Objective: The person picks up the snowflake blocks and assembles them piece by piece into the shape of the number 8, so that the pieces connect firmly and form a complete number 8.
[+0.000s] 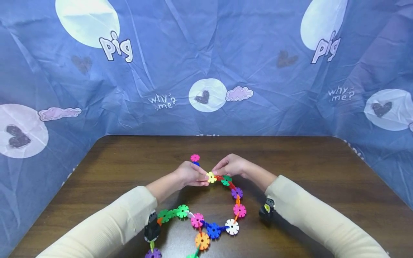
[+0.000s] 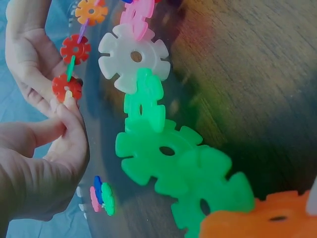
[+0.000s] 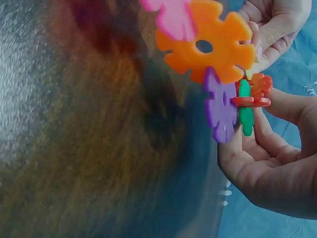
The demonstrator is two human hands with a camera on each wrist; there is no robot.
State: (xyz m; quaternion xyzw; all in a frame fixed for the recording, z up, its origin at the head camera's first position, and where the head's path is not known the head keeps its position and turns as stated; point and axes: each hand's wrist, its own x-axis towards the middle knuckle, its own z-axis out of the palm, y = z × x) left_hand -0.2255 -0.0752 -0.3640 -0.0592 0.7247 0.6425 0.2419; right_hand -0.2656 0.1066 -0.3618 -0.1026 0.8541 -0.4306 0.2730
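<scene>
My left hand (image 1: 191, 174) pinches a yellow slotted disc (image 1: 211, 177) between thumb and fingers. Right beside it, my right hand (image 1: 233, 165) pinches a red slotted disc (image 1: 219, 177) at the end of a chain of linked discs. Yellow and red meet edge to edge; fingers partly hide the join. From there the chain runs through a green disc (image 1: 227, 180), a purple disc (image 1: 237, 193), a pink disc (image 1: 240, 210) and a white disc (image 1: 232, 227). In the right wrist view an orange disc (image 3: 205, 42) hangs near the right fingers.
The chain continues leftward through a blue disc (image 1: 213, 230), another pink disc (image 1: 197, 220) and green discs (image 1: 182, 211). An orange disc (image 1: 202, 240) branches toward the front. Behind my left hand lies a small pink, blue and green cluster (image 1: 195, 157). Blue printed cloth (image 1: 206, 53) surrounds the brown table (image 1: 135, 150).
</scene>
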